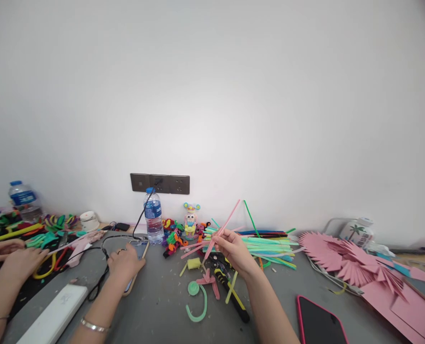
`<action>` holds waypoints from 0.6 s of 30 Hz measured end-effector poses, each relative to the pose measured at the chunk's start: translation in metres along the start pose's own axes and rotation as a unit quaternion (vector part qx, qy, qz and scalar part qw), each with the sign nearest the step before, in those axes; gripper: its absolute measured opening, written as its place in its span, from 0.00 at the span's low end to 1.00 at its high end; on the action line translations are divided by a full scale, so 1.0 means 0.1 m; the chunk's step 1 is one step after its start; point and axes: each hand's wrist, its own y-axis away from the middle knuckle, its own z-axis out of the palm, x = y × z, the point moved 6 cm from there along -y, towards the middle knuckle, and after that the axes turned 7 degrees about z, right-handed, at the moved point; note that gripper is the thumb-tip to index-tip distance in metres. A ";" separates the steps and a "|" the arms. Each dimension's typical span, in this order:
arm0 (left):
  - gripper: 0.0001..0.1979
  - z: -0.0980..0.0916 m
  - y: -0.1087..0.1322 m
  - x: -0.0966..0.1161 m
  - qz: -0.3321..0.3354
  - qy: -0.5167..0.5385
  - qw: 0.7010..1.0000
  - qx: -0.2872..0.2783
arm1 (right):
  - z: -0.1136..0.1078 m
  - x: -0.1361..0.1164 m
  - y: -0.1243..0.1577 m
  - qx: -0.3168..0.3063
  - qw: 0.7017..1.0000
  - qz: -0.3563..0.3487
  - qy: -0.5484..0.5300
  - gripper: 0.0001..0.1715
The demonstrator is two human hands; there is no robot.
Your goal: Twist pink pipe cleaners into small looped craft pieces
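Note:
My right hand point(236, 249) pinches a few pink pipe cleaners point(230, 216), which fan out from the fingertips. My left hand point(124, 262), with a ring and a bracelet, lies over a phone point(140, 249), fingers spread on its screen. Below my right hand are pliers point(234, 294) with yellow and black handles and a bent pink pipe cleaner piece point(208, 281). A green coil with a curved tail point(194, 287) and a small yellow roll point(194, 263) lie between my hands. Behind my right hand spreads a bundle of coloured pipe cleaners point(271, 246).
A water bottle point(154, 217) and a small decorated figure point(190, 222) stand near the wall. A co-worker's hands point(19, 258) are at the left, near a white power bank-like box point(55, 315). A pink-edged phone point(320, 321) and folded pink paper point(355, 263) lie right.

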 end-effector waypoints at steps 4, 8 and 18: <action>0.27 0.01 0.02 0.03 -0.001 -0.002 1.000 0.002 | -0.03 0.01 0.00 0.005 1.000 0.000 0.000 0.15; 0.27 -0.07 0.19 0.08 0.027 0.003 1.000 0.003 | -0.02 0.01 -0.01 0.009 1.000 -0.001 0.011 0.16; 0.26 -0.42 0.72 1.47 0.383 0.392 0.836 0.025 | 0.01 0.12 -0.11 0.084 0.995 -0.055 -0.017 0.18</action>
